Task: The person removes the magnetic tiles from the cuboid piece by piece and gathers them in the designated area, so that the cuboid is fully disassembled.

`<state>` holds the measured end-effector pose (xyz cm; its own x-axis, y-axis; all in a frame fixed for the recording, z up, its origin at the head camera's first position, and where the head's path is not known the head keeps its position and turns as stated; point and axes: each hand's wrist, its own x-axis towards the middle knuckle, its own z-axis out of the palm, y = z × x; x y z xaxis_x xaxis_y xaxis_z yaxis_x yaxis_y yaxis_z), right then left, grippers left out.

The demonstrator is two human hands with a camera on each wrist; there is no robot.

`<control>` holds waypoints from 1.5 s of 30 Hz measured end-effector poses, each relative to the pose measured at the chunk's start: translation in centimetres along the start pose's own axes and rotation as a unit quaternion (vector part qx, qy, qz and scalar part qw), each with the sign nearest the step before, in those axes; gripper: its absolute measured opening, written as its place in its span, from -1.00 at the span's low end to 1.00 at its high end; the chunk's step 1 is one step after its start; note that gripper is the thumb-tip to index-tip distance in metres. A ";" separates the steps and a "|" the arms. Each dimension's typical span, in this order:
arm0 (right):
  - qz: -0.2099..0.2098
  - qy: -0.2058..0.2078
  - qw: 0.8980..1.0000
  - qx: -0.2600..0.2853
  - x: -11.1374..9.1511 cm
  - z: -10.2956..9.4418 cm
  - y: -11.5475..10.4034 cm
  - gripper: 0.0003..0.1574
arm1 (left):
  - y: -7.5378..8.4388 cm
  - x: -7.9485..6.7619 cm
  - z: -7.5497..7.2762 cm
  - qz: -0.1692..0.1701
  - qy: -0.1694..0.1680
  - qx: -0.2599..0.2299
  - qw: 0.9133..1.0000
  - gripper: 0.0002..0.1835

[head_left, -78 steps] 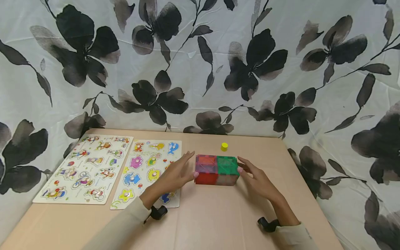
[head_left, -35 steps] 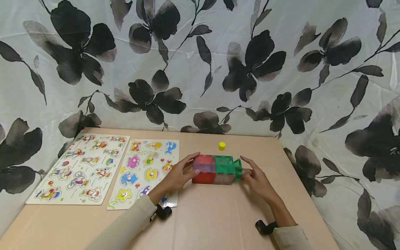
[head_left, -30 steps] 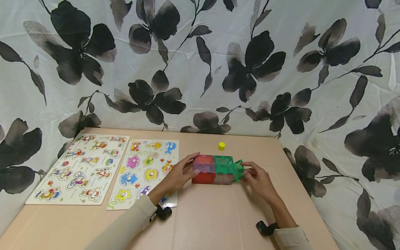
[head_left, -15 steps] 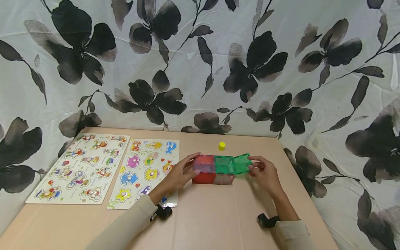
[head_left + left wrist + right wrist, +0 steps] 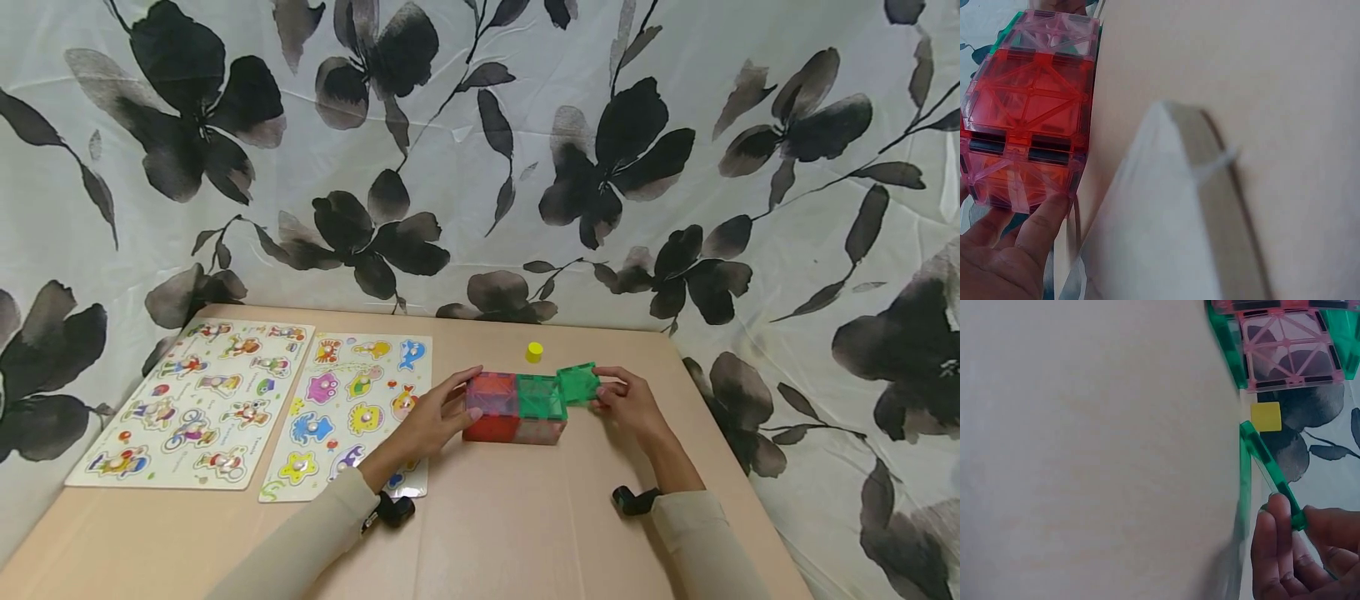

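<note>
A box built of clear magnetic tiles, red and pink on the left and green on the right, stands on the table. My left hand holds its left end, thumb at the front corner and fingers toward the back. In the left wrist view these fingertips lie against the pink end tile. Between thumb and fingers my right hand pinches a green square magnetic tile by its right edge. That tile is tilted beside the box's back right corner. In the right wrist view the box's right end shows a pink tile.
Two picture boards with colourful knobbed or cut-out shapes lie at the left; the right-hand board is partly under my left forearm. A small yellow cylinder stands behind the box. A floral cloth hangs behind the table.
My right hand has drawn the green tile out from the box's right end, tipped it flatter and shifted it toward the back corner. My left hand has closed in on the left end and stayed.
</note>
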<state>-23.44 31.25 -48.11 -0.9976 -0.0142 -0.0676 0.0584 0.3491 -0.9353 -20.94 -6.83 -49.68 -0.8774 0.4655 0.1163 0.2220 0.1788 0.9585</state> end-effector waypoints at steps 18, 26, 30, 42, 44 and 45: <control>-0.109 0.008 0.972 -0.210 -4.1 1.6 -3.2 -0.53 | 0.3 0.1 -0.2 -0.006 -0.002 -0.011 1.000 -0.28; -0.102 -0.015 0.985 -0.140 -5.5 4.0 -3.4 -0.43 | 0.5 0.1 -0.1 0.002 -0.002 -0.004 1.000 -0.26; -0.103 -0.012 0.988 -0.111 -5.6 4.6 -3.7 -0.45 | 0.5 0.1 -0.1 0.003 -0.002 -0.002 1.000 -0.26; -0.107 0.011 0.987 -0.123 -5.9 6.0 -4.6 -0.67 | 0.2 0.0 -0.2 -0.024 0.001 -0.007 1.000 -0.25; -0.108 0.015 0.987 -0.119 -5.9 6.0 -4.7 -0.68 | 0.2 0.0 -0.2 -0.022 0.000 -0.008 1.000 -0.25; -0.109 0.018 0.987 -0.114 -6.0 6.0 -4.8 -0.68 | 0.2 0.0 -0.3 -0.020 -0.001 -0.009 1.000 -0.26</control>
<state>-17.56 24.03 -45.27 -0.9865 -0.0799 0.1430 -0.1634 0.5441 -0.8230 -21.02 -7.04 -49.44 -0.8845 0.4604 0.0762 0.1785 0.1829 0.9668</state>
